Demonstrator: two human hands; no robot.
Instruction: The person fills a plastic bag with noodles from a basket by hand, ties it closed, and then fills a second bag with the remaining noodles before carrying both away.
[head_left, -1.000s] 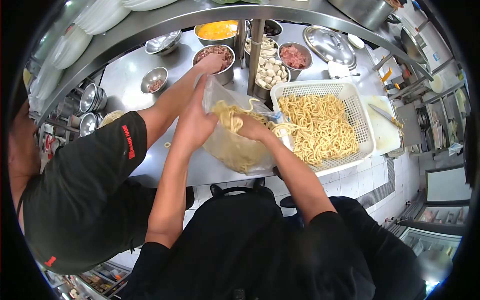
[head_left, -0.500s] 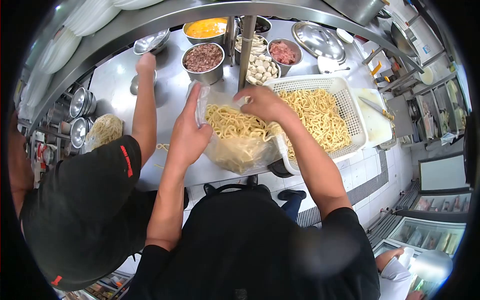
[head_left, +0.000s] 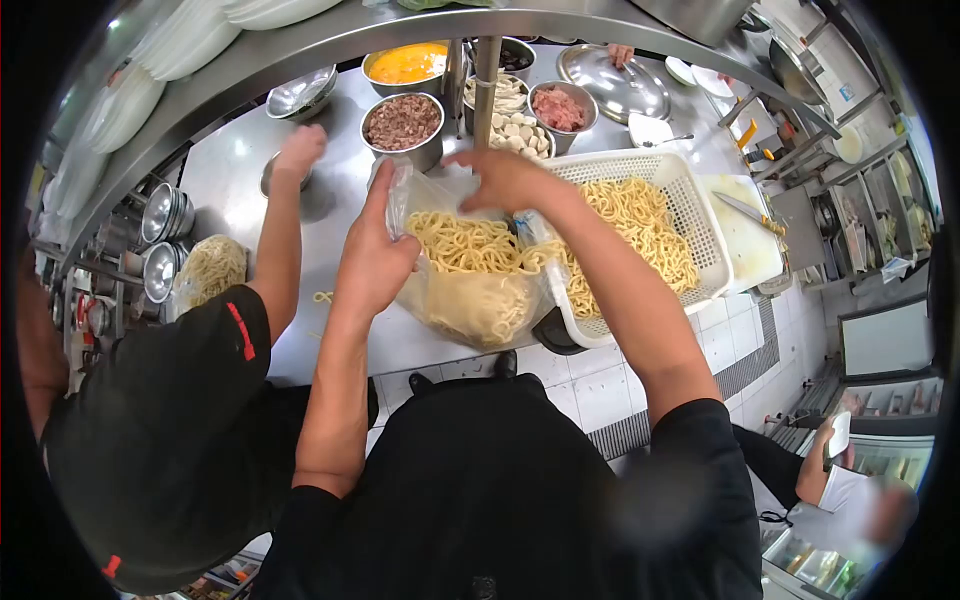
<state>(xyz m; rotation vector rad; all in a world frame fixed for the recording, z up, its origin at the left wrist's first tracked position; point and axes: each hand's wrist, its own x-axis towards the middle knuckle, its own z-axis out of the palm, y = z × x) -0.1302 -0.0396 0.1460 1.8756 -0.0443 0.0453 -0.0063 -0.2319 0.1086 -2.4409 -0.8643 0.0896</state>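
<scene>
A clear plastic bag [head_left: 480,305] full of thick yellow noodles stands open at the near edge of the steel table. My left hand [head_left: 375,255] grips the bag's left rim, thumb and fingers closed on the plastic. Above the right side of the bag's mouth hovers my right hand [head_left: 505,182], its fingers spread and curved, with nothing seen in them. Beside the bag on the right, a white perforated basket [head_left: 710,225] holds more loose noodles [head_left: 640,235], partly hidden under my right forearm.
Steel bowls of chopped meat [head_left: 402,122], yellow liquid [head_left: 408,63] and pink meat [head_left: 560,108] stand behind the bag. A co-worker's arm [head_left: 280,240] reaches in at left. At right, a knife [head_left: 750,213] lies on a cutting board [head_left: 745,255]. A metal post rises behind the bag.
My right hand has moved slightly left and up, with its fingers spreading. The co-worker's hand at left has lowered. Another person's hand now touches the metal lid at the back.
</scene>
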